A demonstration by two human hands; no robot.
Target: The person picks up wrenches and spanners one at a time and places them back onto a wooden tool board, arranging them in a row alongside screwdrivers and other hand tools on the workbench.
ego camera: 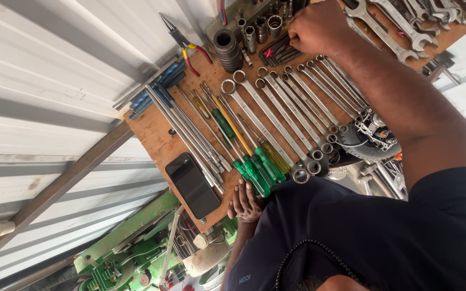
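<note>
A wooden board (155, 134) carries rows of tools. My right hand (315, 28) reaches to its far end, fingers curled on a bundle of dark hex keys (277, 52) beside a tray of sockets (254, 27). My left hand (245, 203) rests on the board's near edge and holds nothing. Its fingertips touch the green screwdriver handles (255, 171), and a black phone (192, 185) lies just left of it. A row of long ring spanners (284, 116) lies between my two hands.
Red-handled pliers (185, 44) and blue-handled tools (155, 89) lie at the board's left end. More spanners (400, 24) sit at the top right. A white corrugated wall (44, 81) runs along the left. A green machine (136, 248) stands below the board.
</note>
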